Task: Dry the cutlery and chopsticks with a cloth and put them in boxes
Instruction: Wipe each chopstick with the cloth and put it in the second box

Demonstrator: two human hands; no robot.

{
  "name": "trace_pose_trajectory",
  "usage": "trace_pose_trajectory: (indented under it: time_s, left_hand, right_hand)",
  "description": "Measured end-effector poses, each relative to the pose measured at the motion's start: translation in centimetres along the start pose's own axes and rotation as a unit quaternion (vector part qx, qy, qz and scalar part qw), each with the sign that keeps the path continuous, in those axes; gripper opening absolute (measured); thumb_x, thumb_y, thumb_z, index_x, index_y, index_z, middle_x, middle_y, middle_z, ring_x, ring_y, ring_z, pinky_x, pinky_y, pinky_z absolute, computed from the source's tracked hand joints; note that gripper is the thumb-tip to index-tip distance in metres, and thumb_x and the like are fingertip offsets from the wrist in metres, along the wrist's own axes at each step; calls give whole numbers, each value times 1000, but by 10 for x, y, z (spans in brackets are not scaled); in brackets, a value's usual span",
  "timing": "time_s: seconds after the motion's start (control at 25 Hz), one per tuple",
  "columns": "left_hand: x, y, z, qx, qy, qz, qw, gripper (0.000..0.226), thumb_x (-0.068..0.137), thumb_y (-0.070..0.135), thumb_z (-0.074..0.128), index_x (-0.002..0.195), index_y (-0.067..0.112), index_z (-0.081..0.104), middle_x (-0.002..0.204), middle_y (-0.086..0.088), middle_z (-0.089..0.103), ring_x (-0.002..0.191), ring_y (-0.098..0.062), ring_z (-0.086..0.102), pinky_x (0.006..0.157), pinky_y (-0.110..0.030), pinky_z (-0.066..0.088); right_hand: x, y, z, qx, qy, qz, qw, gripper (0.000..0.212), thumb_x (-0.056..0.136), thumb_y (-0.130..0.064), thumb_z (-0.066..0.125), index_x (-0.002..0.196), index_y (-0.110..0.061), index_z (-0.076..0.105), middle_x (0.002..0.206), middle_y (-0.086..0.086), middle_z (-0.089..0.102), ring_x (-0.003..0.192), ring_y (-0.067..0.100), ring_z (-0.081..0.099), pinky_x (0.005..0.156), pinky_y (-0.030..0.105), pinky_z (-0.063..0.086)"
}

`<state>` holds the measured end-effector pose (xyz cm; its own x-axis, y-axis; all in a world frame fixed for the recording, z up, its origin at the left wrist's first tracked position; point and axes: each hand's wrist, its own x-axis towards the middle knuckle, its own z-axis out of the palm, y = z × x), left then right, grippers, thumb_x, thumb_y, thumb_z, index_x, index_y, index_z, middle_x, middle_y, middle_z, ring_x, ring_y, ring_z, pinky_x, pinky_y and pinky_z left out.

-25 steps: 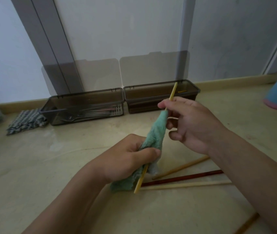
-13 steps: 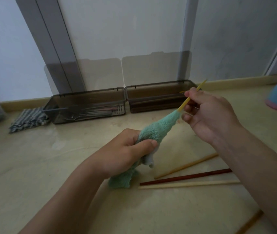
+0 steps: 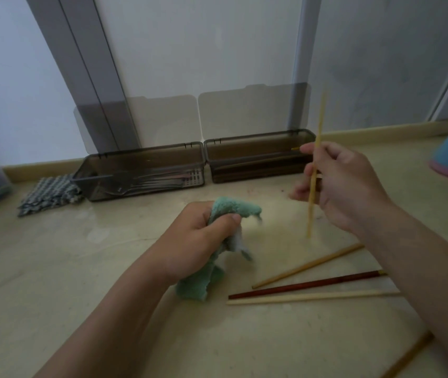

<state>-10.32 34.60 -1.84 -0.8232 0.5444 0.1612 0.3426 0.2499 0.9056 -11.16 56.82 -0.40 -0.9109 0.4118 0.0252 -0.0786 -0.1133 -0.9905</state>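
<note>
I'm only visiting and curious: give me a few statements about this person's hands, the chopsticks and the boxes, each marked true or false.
1. The left hand grips the green cloth. True.
2. The right hand holds a fork. False: it pinches a yellow chopstick, roughly upright.
3. Both boxes are shut. False: the left box and the right box are both open.
4. The yellow chopstick is clear of the green cloth. True.
5. A dark red chopstick lies on the floor. True.
</note>
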Motion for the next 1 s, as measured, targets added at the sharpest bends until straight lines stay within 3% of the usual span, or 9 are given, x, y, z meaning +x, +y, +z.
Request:
trace_pose_trajectory:
  time_s: [0.04,0.08,0.16,0.24,0.36,0.48,0.64,0.92,1.0]
  left_hand:
    - [1,-2,0,-12,32,4,999,30,96,16,51,68,13,62,53,10,56,49,-2,49,51,-15,40]
    - [2,-3,1,-19,56,8,998,29,96,13,50,71,13,63,54,10,58,51,-1,50,52,-14,41]
    - [2,-3,3,-9,81,16,997,27,96,11,48,74,12,63,57,11,60,54,-1,53,54,-15,43]
    - [3,-5,3,-3,87,22,996,26,97,12,47,77,8,64,62,11,64,59,-7,55,57,-20,47]
    - [4,-10,2,-7,106,20,994,25,98,14,47,84,6,65,68,10,68,66,-18,59,64,-28,51]
    - [3,-9,2,-7,119,18,993,24,98,16,47,85,6,65,71,4,68,71,-29,61,69,-39,53]
    - [5,-8,-1,-7,132,14,991,25,98,15,46,86,1,64,65,13,67,63,-17,57,61,-36,51]
    - [4,-10,-1,-14,162,5,987,26,97,16,48,80,9,66,66,-3,66,63,-23,58,62,-42,52]
    - [5,-9,0,-21,162,2,987,27,98,15,47,81,12,67,68,6,69,66,-17,61,60,-33,52]
  right_hand:
    - [0,0,-2,-134,-9,-68,989,25,106,-20,44,114,-18,68,74,-1,51,52,8,55,52,25,52]
    - [1,-1,-1,-281,-26,-145,948,27,105,-18,45,117,-23,68,75,-5,50,56,4,51,55,20,47]
    - [9,-5,7,-493,-61,-245,833,38,100,-9,46,128,-26,65,86,-6,48,78,12,53,70,26,43]
    - [28,-14,18,-596,-65,-247,761,46,93,-5,47,129,-29,64,100,1,47,100,28,54,88,41,45]
    - [67,-22,37,-668,-69,-234,703,50,89,-4,48,126,-33,63,118,7,56,114,34,53,99,47,38]
    - [92,-16,50,-686,-111,-199,691,52,90,-1,45,128,-32,63,133,7,57,124,31,50,106,46,34]
    - [106,-3,52,-649,-180,-146,725,56,91,4,40,134,-24,63,144,4,55,131,27,49,112,37,38]
    - [79,-13,27,-628,-161,-224,728,32,95,-6,48,118,-15,69,123,7,66,115,25,59,99,34,47]
    - [46,-23,11,-604,-233,-205,734,16,95,-16,60,102,-23,72,103,-5,71,98,14,65,84,26,51]
